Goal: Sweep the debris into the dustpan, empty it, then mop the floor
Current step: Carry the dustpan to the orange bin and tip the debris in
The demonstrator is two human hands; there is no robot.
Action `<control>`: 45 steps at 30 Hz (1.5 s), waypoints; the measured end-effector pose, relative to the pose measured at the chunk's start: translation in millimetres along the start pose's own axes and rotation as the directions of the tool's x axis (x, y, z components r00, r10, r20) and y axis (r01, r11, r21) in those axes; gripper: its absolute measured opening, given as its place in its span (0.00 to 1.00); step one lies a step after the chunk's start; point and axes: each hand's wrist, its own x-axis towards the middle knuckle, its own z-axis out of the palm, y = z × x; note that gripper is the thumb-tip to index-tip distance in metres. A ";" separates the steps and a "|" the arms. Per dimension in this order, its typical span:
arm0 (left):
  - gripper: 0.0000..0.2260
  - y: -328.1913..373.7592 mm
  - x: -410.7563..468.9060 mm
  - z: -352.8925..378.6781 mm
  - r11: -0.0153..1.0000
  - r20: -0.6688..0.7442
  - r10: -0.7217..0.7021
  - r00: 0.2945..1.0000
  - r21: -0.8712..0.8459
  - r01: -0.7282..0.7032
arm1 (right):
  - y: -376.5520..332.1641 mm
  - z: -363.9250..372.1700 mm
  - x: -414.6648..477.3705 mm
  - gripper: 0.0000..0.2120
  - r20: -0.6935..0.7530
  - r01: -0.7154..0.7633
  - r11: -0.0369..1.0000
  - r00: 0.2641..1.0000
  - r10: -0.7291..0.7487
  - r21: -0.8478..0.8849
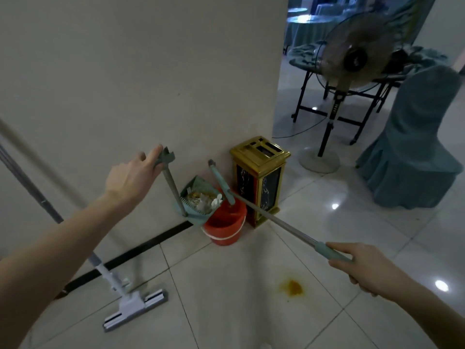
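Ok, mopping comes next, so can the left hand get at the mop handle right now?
Probably not yet: the left hand holds the dustpan handle. Once freed, the mop handle stands by the wall just behind that forearm, nothing between.

Dim, cool indoor light is falling evenly from overhead. Ceiling lamps are glinting as small white glare spots on the glossy floor (226, 285). Only soft, faint shadows are lying on the wall (125, 71). Wide-angle distortion is bending straight lines toward the edges, and the distant fan (352, 54) is looking hazy and soft.
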 end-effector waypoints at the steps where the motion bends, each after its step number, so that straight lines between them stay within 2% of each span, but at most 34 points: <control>1: 0.19 10.8 15.8 6.7 0.999 0.004 0.041 0.999 0.018 -0.041 | -0.6 -7.6 13.8 0.21 0.008 -0.005 1.000 1.000 0.005 0.014; 4: 0.19 41.5 57.6 36.6 0.973 0.075 0.209 0.975 0.083 -0.215 | -0.9 -17.9 48.2 0.21 0.037 -0.004 0.999 0.999 0.003 0.035; 9: 0.29 79.9 93.5 102.3 0.910 0.263 0.364 0.894 0.104 -0.401 | 2.1 -5.5 88.9 0.20 0.036 -0.026 0.999 0.999 0.024 0.041; 16: 0.36 97.9 96.1 152.2 0.791 0.337 0.557 0.759 0.062 -0.608 | 7.1 30.3 112.4 0.18 0.075 -0.084 0.995 0.994 0.080 0.057; 19: 0.34 98.6 96.7 162.0 0.813 0.235 0.558 0.796 0.038 -0.581 | 8.4 40.4 118.7 0.19 0.086 -0.107 0.992 0.991 0.102 0.067; 23: 0.20 93.1 95.7 163.2 0.830 0.131 0.553 0.823 0.002 -0.558 | 4.6 52.8 124.8 0.18 0.085 -0.098 0.991 0.992 0.090 0.095; 24: 0.20 92.5 95.2 162.1 0.828 0.129 0.559 0.819 -0.022 -0.561 | 1.3 55.1 125.4 0.17 0.083 -0.089 0.991 0.993 0.081 0.099; 28: 0.23 98.0 96.5 147.6 0.894 0.325 0.440 0.837 -0.071 -0.443 | -13.5 58.0 128.9 0.19 0.075 -0.074 0.990 0.995 0.064 0.124; 35: 0.20 103.5 98.2 150.2 0.898 0.368 0.405 0.837 0.008 -0.439 | -31.5 64.2 144.7 0.17 0.071 -0.058 0.982 0.996 0.046 0.182; 40: 0.18 94.1 113.8 150.7 0.859 0.280 0.481 0.831 0.040 -0.510 | -36.8 74.6 147.9 0.17 0.074 -0.033 0.991 0.997 0.024 0.127; 45: 0.24 104.0 134.2 134.2 0.716 0.271 0.616 0.739 0.198 -0.669 | -25.4 66.8 144.3 0.18 0.040 -0.028 0.996 0.999 0.024 0.088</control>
